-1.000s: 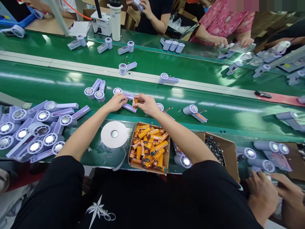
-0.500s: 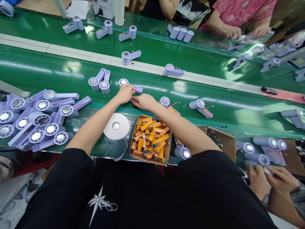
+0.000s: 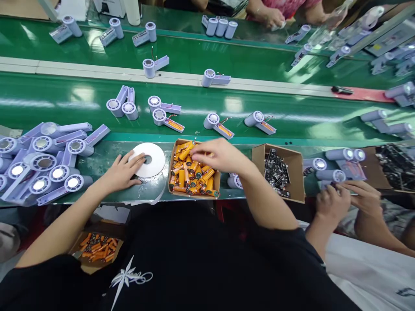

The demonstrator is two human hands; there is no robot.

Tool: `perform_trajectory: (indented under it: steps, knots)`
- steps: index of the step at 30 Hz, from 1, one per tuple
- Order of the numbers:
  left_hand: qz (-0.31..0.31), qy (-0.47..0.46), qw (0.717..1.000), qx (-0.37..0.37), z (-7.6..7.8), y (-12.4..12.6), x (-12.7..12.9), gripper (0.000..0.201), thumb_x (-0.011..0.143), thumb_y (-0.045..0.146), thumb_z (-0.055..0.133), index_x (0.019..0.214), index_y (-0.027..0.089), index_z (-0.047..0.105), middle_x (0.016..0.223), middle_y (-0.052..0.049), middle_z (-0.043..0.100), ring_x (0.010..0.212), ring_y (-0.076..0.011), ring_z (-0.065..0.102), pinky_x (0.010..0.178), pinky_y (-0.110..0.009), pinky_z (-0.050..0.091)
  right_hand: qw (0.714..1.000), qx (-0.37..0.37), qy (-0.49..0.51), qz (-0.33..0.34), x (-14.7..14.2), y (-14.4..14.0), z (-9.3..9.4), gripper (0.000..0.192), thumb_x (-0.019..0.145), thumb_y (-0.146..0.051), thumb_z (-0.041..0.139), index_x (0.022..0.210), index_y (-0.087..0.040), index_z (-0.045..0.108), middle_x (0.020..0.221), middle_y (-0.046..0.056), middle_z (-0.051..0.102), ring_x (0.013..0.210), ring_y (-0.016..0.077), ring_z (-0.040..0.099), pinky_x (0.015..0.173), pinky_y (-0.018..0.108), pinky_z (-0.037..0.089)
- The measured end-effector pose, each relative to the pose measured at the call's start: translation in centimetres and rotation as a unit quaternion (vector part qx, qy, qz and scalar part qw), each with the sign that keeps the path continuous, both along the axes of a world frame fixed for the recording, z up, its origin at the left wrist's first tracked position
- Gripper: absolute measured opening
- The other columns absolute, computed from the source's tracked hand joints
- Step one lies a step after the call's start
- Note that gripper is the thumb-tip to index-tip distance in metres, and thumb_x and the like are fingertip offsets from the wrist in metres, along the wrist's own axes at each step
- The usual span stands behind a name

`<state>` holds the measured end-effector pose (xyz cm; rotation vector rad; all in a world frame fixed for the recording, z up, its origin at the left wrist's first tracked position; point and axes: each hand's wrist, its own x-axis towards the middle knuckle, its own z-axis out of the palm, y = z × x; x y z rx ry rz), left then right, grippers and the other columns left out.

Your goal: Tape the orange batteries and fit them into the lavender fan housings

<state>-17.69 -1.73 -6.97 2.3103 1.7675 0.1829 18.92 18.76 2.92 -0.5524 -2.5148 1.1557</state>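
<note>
My left hand (image 3: 127,172) lies with fingers spread, its fingertips on the white disc-shaped roll (image 3: 156,166) on the near green ledge. A loose pale strip hangs from the roll toward the ledge's front edge. To the right, my right hand (image 3: 223,154) reaches over a cardboard box (image 3: 170,190) full of orange wrapped battery cells (image 3: 194,175). Its fingers are bent together at the cells; what they pinch is hidden. Beyond the box, a lilac fan body (image 3: 159,116) with an orange cell in its handle lies on the belt, beside another fan body (image 3: 154,103) with an open handle.
A pile of lilac fan bodies (image 3: 43,162) covers the ledge at left. More fan bodies (image 3: 212,120) lie along the green belt (image 3: 275,103). An open box of dark small parts (image 3: 300,181) stands at right, near a co-worker's hands (image 3: 333,201). Below left sits another box of orange cells (image 3: 99,248).
Both hands have come back from the fan body on the belt, leaving it there. My left hand moved to the white roll, my right to the cell box. The view has shifted.
</note>
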Motion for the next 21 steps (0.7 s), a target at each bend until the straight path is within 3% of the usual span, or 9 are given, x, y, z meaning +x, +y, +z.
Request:
perform_trajectory:
  steps: [3,5,7,9,12,14,17,19,21]
  knots:
    - [0.02,0.004,0.997,0.078,0.5,-4.2,0.7,0.042,0.094,0.041,0.08,0.131,0.024,0.073,0.154,-0.017,0.071,0.151,-0.0446,0.057,0.131,-0.068,0.043,0.993,-0.084,-0.005,-0.079,2.4,-6.6,-0.7,0.03,0.105,-0.047,0.073,0.116,-0.022,0.087,0.089,0.004,0.086,0.071,0.0172,0.075,0.068,0.03,0.056]
    - [0.06,-0.016,0.984,0.167,1.6,-5.1,2.3,0.048,0.091,0.045,0.086,0.131,0.024,0.069,0.145,-0.018,0.074,0.151,-0.0454,0.056,0.13,-0.069,0.044,0.981,-0.165,-0.013,-0.097,1.5,-10.3,-1.6,0.049,0.098,-0.053,0.083,0.135,-0.02,0.082,0.084,0.002,0.085,0.066,0.0164,0.073,0.066,0.028,0.057]
    - [0.091,-0.036,0.967,0.235,2.9,-5.5,4.4,0.057,0.086,0.044,0.091,0.134,0.026,0.065,0.138,-0.016,0.075,0.156,-0.0455,0.05,0.129,-0.068,0.047,0.972,-0.231,-0.01,-0.04,-0.3,-13.3,-2.6,0.062,0.092,-0.056,0.09,0.141,-0.019,0.08,0.079,0.0,0.083,0.063,0.0156,0.072,0.066,0.027,0.058]
    - [0.093,-0.054,0.958,0.264,4.2,-5.7,6.1,0.058,0.085,0.038,0.091,0.135,0.03,0.063,0.131,-0.012,0.076,0.161,-0.0447,0.044,0.129,-0.067,0.048,0.96,-0.276,0.011,0.045,-1.7,-15.3,-3.3,0.047,0.098,-0.053,0.086,0.128,-0.018,0.086,0.073,-0.001,0.081,0.06,0.0141,0.072,0.065,0.024,0.056]
    - [0.088,-0.076,0.948,0.295,5.4,-5.6,7.4,0.059,0.084,0.035,0.09,0.135,0.033,0.061,0.123,-0.01,0.076,0.161,-0.0453,0.043,0.129,-0.071,0.046,0.957,-0.262,0.024,0.121,-2.1,-16.1,-3.7,0.03,0.109,-0.043,0.073,0.104,-0.018,0.089,0.073,0.001,0.08,0.062,0.0129,0.073,0.067,0.023,0.054]
    - [0.086,-0.066,0.942,0.319,5.7,-5.3,7.6,0.061,0.084,0.034,0.09,0.137,0.034,0.06,0.121,-0.009,0.076,0.158,-0.0454,0.047,0.127,-0.074,0.045,0.972,-0.221,0.017,0.08,-1.7,-15.6,-3.4,0.025,0.104,-0.044,0.079,0.105,-0.02,0.087,0.075,0.0,0.08,0.064,0.0134,0.072,0.067,0.023,0.053]
    - [0.051,-0.033,0.942,0.329,5.8,-4.9,7.9,0.061,0.083,0.022,0.087,0.136,0.037,0.062,0.12,-0.008,0.077,0.158,-0.0443,0.046,0.122,-0.072,0.05,0.979,-0.201,0.026,0.003,-1.4,-14.9,-2.8,0.038,0.094,-0.055,0.09,0.108,-0.02,0.086,0.072,-0.001,0.079,0.062,0.0141,0.07,0.063,0.023,0.05]
    - [0.047,-0.035,0.942,0.33,6.0,-4.8,7.9,0.063,0.081,0.018,0.086,0.136,0.039,0.063,0.12,-0.007,0.077,0.158,-0.0441,0.045,0.122,-0.071,0.051,0.982,-0.182,0.012,0.048,-1.6,-14.9,-2.8,0.035,0.101,-0.054,0.084,0.091,-0.02,0.084,0.069,0.0,0.078,0.06,0.0135,0.069,0.062,0.023,0.049]
    - [0.097,-0.069,0.935,0.334,6.3,-5.0,7.6,0.07,0.08,0.022,0.087,0.142,0.041,0.061,0.127,-0.007,0.077,0.156,-0.045,0.046,0.124,-0.074,0.048,0.983,-0.133,-0.056,0.117,-1.5,-15.1,-3.1,0.04,0.106,-0.045,0.078,0.074,-0.02,0.08,0.065,0.0,0.076,0.058,0.0134,0.068,0.06,0.025,0.047]
